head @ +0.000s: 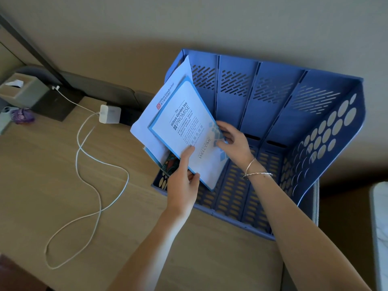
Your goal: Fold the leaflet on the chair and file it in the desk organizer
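Both hands grip a white, blue-edged leaflet (184, 131) at the blue desk organizer's (327, 131) leftmost slot — left hand (182, 185) pinching its lower edge, right hand (235, 141) on its right side.

One blue desk organizer (327, 131) fills the right half of the frame, with four slots showing across its back wall. Two hands, the left hand (183, 183) and the right hand (235, 141), hold one blue-bordered leaflet (184, 131). One white sheet (147, 122) stands behind it. On the tabletop (42, 175) at left: one white charger (110, 114), one cable (88, 175), one tissue box (19, 91). Two bracelets (255, 170) circle the right wrist.
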Motion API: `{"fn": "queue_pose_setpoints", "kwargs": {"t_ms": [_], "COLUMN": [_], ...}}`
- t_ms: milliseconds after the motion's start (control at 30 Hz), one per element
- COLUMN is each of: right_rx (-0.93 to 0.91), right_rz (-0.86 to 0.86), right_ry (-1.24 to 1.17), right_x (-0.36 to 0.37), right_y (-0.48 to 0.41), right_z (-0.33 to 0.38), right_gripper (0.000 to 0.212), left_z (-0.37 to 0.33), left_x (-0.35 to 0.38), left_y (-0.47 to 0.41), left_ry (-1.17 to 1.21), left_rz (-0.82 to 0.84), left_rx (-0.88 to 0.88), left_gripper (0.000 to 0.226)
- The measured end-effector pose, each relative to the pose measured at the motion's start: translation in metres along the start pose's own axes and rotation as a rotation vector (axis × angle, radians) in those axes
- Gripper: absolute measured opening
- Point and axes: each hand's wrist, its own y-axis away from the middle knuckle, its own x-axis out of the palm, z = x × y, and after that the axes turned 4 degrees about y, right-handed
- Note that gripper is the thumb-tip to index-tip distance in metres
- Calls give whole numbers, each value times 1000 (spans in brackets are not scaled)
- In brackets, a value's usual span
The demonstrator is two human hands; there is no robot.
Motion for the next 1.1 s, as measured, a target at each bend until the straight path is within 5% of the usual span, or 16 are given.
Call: {"fn": "queue_pose_setpoints", "kwargs": {"t_ms": [600,867,1100], "right_rx": [-26,-22,-106], "right_rz": [18,-224,-420], "right_ry": [105,59,130], "right_x": [-2,-9,-4], "right_y": [7,54,143], "right_z": [13,38,78], "right_gripper": [73,43,34], "left_z": [-9,-27,-46], "left_x": [-3,-31,-72], "left_y": [4,26,65], "left_ry": [52,-75,-283], "left_rz": [10,31,-16], "left_rx": [60,120,341], "left_gripper": [69,59,51]}}
